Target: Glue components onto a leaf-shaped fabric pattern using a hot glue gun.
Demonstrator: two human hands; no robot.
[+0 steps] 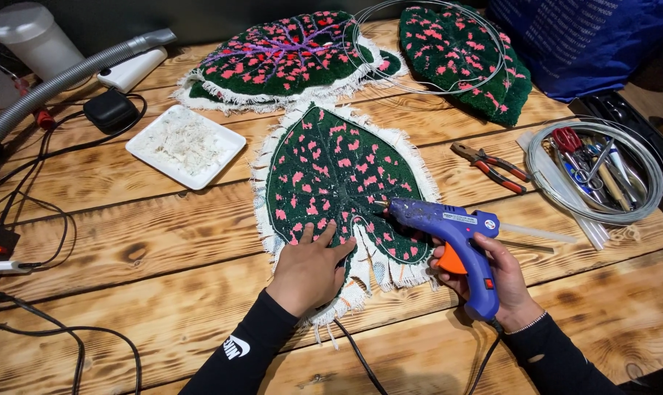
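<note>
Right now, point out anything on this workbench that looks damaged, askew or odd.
Nothing looks broken or spilled. The leaf-shaped tufted rug under the left hand has ragged white backing fringe hanging loose along its lower edge. The blue glue gun in the right hand has smears on its barrel. Cables sprawl over the wooden table.

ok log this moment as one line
left hand flat on green-and-pink tufted leaf rug | right hand grips blue glue gun | nozzle at rug notch

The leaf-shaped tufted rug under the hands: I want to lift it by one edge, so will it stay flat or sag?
The leaf-shaped tufted rug would probably sag: it is backing cloth with frayed white fringe. It likely won't slide freely on the rough wooden table, and the left hand presses it flat.
</note>
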